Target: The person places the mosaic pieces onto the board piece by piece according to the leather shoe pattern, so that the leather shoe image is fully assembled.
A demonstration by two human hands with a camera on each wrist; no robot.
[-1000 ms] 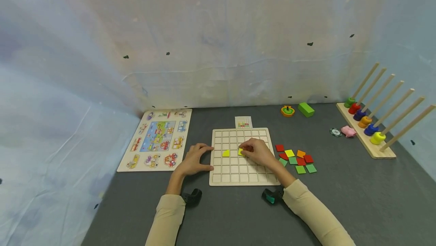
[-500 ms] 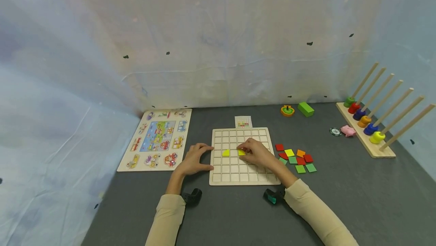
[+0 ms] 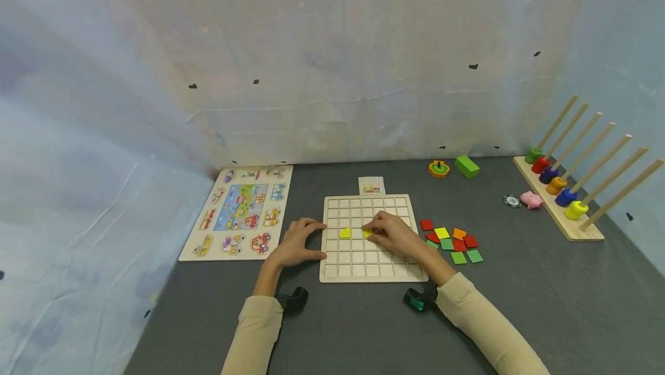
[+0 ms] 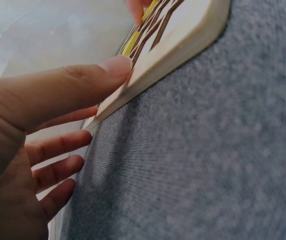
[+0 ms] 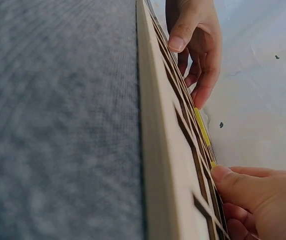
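A pale wooden grid board (image 3: 358,272) lies on the dark table. My left hand (image 3: 295,244) rests at its left edge, thumb and fingers spread wide; in the left wrist view the thumb (image 4: 82,82) touches the board's rim. Over the middle of the grid, my right hand (image 3: 396,234) pinches a small yellow tile (image 3: 367,233) down at a cell, partly hidden by the fingers. Another yellow tile (image 3: 344,233) sits in a cell to the left, in the same row. A printed pattern card (image 3: 371,185) touches the board's far edge.
Several loose red, green, yellow and orange tiles (image 3: 447,244) lie right of the board. A picture puzzle (image 3: 218,242) is at the left. Farther right are a green block (image 3: 467,167), a spinning top (image 3: 439,169), a chip (image 3: 511,201), a pink pig (image 3: 531,200) and a peg stand (image 3: 587,233).
The yellow tile under my right hand has gone from tilted to lying flatter at its cell, with the fingers shifting slightly. My left hand has stayed put.
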